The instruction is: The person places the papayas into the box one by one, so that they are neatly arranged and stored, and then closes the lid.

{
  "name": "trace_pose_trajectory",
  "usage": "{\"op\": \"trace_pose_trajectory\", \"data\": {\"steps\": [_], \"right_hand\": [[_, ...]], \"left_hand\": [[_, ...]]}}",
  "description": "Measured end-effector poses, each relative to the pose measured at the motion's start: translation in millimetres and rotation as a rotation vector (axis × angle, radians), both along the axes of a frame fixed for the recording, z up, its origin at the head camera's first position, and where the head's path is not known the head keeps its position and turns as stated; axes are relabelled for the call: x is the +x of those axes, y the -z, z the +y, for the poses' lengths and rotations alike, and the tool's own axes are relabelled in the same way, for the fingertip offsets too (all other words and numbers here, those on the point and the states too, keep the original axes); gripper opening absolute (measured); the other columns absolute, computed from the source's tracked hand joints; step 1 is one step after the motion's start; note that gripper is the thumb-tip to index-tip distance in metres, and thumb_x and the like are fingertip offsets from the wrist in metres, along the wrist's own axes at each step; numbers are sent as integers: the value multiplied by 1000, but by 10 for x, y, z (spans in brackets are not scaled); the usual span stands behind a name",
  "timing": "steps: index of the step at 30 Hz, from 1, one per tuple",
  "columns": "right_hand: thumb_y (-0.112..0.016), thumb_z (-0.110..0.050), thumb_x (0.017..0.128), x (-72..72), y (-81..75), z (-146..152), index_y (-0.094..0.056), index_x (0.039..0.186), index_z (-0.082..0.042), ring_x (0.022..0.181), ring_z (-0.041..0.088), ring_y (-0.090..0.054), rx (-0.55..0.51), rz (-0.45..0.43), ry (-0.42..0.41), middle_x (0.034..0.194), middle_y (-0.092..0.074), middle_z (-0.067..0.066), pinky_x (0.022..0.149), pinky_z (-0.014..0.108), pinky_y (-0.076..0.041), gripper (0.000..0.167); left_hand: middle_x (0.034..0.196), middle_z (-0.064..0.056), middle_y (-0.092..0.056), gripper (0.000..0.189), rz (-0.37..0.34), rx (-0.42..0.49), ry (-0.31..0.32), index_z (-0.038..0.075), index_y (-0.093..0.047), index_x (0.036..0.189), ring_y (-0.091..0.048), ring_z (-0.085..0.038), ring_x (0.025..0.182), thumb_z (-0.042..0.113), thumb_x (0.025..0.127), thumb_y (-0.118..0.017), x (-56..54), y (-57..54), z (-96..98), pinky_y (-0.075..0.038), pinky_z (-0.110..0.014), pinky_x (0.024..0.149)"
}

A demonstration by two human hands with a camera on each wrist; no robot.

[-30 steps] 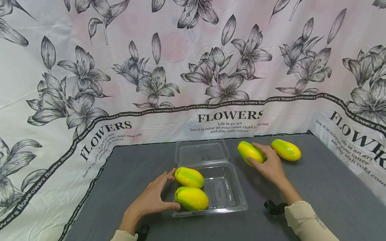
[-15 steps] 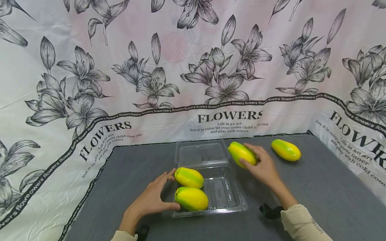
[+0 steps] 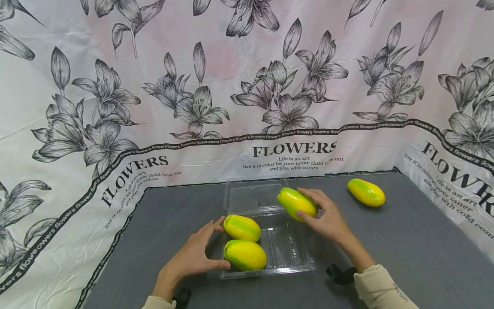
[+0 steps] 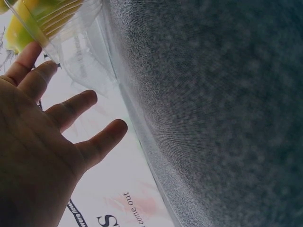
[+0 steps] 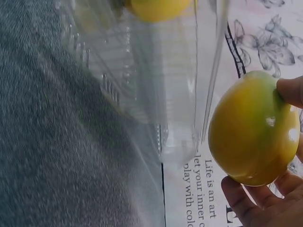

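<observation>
My right hand point(image 3: 328, 219) grips a yellow-green papaya point(image 3: 293, 202), thumb on one side and fingers on the other. It is raised over the back right of a clear plastic clamshell box point(image 3: 281, 246). In the right wrist view the held papaya point(image 5: 253, 130) is apart from the box wall point(image 5: 175, 94). Two more papayas, a rear one point(image 3: 242, 227) and a front one point(image 3: 245, 255), lie side by side in the box's left half. At the box's left side is my left hand point(image 3: 194, 253), fingers spread and holding nothing; its palm faces the box in the left wrist view.
The box's lid point(image 3: 254, 196) lies folded back behind it. Another papaya point(image 3: 366, 192) rests on the grey table point(image 3: 405, 240) at the back right. A flower-printed cloth point(image 3: 216, 163) hangs behind the table and along both sides.
The right hand has carried its papaya leftward from the table beside the box to above the box's right part. The left hand and the other papayas have stayed in place.
</observation>
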State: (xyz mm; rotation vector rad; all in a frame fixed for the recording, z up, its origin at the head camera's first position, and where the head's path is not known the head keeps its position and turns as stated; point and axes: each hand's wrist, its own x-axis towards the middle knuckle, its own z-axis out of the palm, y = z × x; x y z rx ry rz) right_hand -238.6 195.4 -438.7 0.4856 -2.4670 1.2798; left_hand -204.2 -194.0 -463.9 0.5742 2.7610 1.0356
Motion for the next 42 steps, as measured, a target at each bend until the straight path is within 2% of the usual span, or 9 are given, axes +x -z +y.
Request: {"op": "trace_pose_trajectory", "data": {"steps": [7,16,19,23,27,29,34,42], "right_hand": [[-82,-15,86,25,36,-82,-58,144,-16,110,12,-56,-26,28,-79,136,-62,7,88,24,-50,63],[-85,-13,81,72,40,-199,-60,141,-8,112,14,-60,3,86,-144,135,-63,7,88,25,-54,65],[-85,-13,81,85,63,-223,-60,140,-10,112,17,-61,20,91,-165,135,-63,7,88,27,-55,65],[-86,-16,81,104,102,-247,-60,141,-12,116,23,-63,58,90,-185,137,-63,6,93,36,-56,65],[-87,-18,80,117,130,-284,-61,140,-13,121,28,-61,96,106,-196,138,-64,6,101,50,-48,65],[-87,-18,79,118,153,-301,-62,138,-13,121,26,-59,105,120,-200,138,-65,5,100,48,-41,64],[-87,-18,78,115,236,-318,-63,137,-13,114,21,-55,117,153,-201,136,-67,6,88,38,-28,63],[-89,-21,74,114,279,-342,-63,137,-17,113,17,-56,140,121,-211,136,-68,2,89,36,-28,68]], "left_hand": [[168,18,-23,82,7,5,16,28,-51,134,-18,-36,158,68,69,-83,18,-12,-2,-17,-80,115],[167,22,-22,82,5,3,8,29,-51,134,-19,-36,158,68,69,-84,14,-21,2,-17,-79,115],[168,21,-22,83,5,-1,5,29,-51,134,-19,-37,158,68,69,-84,9,-20,1,-17,-79,115],[167,23,-21,83,3,-4,5,29,-51,134,-19,-36,158,69,69,-83,7,-20,2,-17,-79,115],[166,26,-21,83,4,-3,6,29,-51,135,-19,-36,158,69,69,-83,10,-15,0,-18,-79,115],[166,25,-21,84,7,-1,7,29,-51,135,-19,-36,158,69,69,-83,10,-9,-2,-17,-79,115],[166,24,-21,84,9,1,6,28,-51,135,-19,-36,158,69,69,-83,9,0,-2,-17,-78,116],[166,25,-21,83,0,-2,3,28,-51,135,-19,-36,158,68,69,-83,8,-4,-4,-17,-78,116]]}}
